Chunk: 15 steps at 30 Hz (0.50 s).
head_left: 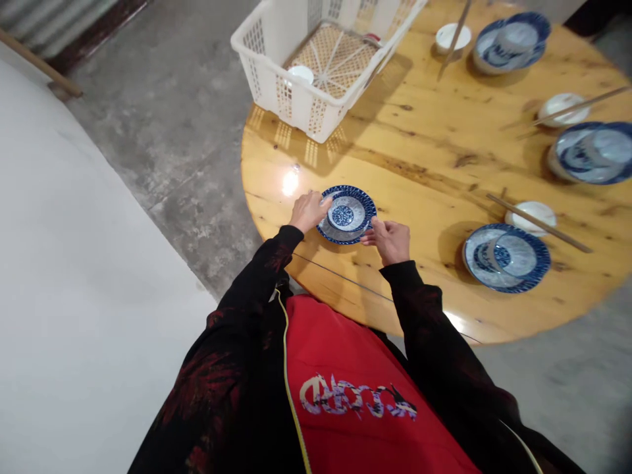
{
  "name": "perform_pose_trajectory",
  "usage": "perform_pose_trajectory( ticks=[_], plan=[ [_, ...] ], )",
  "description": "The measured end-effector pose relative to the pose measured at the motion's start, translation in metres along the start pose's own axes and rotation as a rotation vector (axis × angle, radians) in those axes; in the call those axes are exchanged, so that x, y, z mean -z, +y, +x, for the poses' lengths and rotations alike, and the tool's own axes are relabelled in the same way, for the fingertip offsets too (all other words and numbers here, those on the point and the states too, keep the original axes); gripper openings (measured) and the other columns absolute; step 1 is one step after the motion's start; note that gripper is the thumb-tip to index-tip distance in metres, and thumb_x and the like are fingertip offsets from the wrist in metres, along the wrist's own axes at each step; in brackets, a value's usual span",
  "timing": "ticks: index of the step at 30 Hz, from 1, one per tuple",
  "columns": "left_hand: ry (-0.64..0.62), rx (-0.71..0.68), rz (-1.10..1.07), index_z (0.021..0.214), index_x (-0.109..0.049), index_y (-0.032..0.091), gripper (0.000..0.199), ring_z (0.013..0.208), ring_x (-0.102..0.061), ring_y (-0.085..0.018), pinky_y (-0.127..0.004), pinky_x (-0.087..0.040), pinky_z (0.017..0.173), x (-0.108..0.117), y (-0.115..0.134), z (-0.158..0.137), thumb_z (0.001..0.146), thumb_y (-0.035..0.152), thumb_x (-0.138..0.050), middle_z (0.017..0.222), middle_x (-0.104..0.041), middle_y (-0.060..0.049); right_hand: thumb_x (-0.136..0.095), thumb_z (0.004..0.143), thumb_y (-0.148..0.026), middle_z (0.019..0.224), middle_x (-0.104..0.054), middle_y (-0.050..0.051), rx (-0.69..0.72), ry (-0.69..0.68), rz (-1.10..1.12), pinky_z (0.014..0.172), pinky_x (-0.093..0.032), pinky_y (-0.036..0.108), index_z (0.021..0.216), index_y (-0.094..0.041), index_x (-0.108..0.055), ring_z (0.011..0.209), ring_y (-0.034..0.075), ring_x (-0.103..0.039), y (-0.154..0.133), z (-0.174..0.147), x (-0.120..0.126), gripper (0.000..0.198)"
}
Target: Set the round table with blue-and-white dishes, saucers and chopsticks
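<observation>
A blue-and-white patterned bowl (344,216) is in front of me at the near left side of the round table. A smaller blue-banded ring shows inside its wider rim; whether that is a second dish nested in it I cannot tell. My left hand (309,210) grips the bowl's left edge, thumb on the rim. From the right, my right hand (390,241) holds the opposite edge between thumb and fingers. The undersides of both grips are hidden.
A white plastic basket (316,118) with a small white dish (301,74) inside stands at the table's far left edge. Along the right of the wooden table (395,141) are several blue-rimmed bowls (536,273) with clear cups, and small white dishes (533,216) with chopsticks (567,237).
</observation>
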<state>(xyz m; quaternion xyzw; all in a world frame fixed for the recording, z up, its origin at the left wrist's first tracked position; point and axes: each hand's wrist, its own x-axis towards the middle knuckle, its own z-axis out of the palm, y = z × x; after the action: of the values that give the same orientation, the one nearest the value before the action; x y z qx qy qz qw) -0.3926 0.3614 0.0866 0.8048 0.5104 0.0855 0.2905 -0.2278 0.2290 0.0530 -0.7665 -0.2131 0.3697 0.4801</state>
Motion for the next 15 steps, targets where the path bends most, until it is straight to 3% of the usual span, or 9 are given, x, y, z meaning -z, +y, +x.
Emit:
perform_pose_trajectory(
  ticks=[4,8,11,14,15],
  plan=[
    [0.088,-0.046,-0.182,0.095,-0.069,0.020,0.033,0.087,-0.068,-0.018,-0.025,-0.044,0.079,0.020,0.005,-0.020,0.099,0.036,-0.041,0.089,-0.074,-0.006,-0.068,0.075,-0.058,0.064,-0.065,0.003,0.006,0.042,0.065,0.048,-0.057,0.029,0.077,-0.018,-0.060,0.050,0.016,-0.064,0.017,-0.054,0.030,0.041],
    [0.066,-0.111,-0.439,0.104,-0.068,0.021,0.032,0.075,-0.068,-0.014,-0.022,-0.047,0.075,0.009,0.020,-0.044,0.099,0.038,-0.042,0.084,-0.072,-0.003,-0.070,0.068,-0.070,0.065,-0.066,0.004,-0.153,0.085,0.111,0.046,-0.056,0.028,0.078,-0.018,-0.062,0.050,0.016,-0.064,0.055,-0.127,0.044,0.053],
    [-0.026,-0.177,-0.654,0.095,-0.072,0.020,0.033,0.064,-0.065,-0.014,-0.025,-0.050,0.068,0.006,0.046,-0.071,0.094,0.042,-0.047,0.078,-0.071,-0.003,-0.072,0.063,-0.071,0.062,-0.065,0.003,-0.312,0.136,0.201,0.044,-0.055,0.028,0.074,-0.019,-0.061,0.048,0.016,-0.062,0.083,-0.168,0.039,0.055],
    [-0.078,-0.300,-0.763,0.086,-0.076,0.026,0.032,0.068,-0.067,-0.019,-0.032,-0.054,0.070,0.029,0.083,-0.111,0.089,0.046,-0.052,0.073,-0.070,-0.003,-0.072,0.061,-0.068,0.061,-0.064,0.002,-0.403,0.142,0.300,0.041,-0.052,0.026,0.070,-0.019,-0.060,0.045,0.014,-0.061,0.100,-0.185,0.040,0.052],
    [-0.043,-0.312,-0.792,0.080,-0.077,0.030,0.031,0.069,-0.067,-0.020,-0.035,-0.056,0.068,0.041,0.096,-0.127,0.085,0.050,-0.054,0.069,-0.069,-0.002,-0.071,0.061,-0.067,0.061,-0.063,0.002,-0.396,0.140,0.321,0.040,-0.050,0.025,0.069,-0.019,-0.060,0.044,0.014,-0.060,0.102,-0.187,0.045,0.050]
  ],
)
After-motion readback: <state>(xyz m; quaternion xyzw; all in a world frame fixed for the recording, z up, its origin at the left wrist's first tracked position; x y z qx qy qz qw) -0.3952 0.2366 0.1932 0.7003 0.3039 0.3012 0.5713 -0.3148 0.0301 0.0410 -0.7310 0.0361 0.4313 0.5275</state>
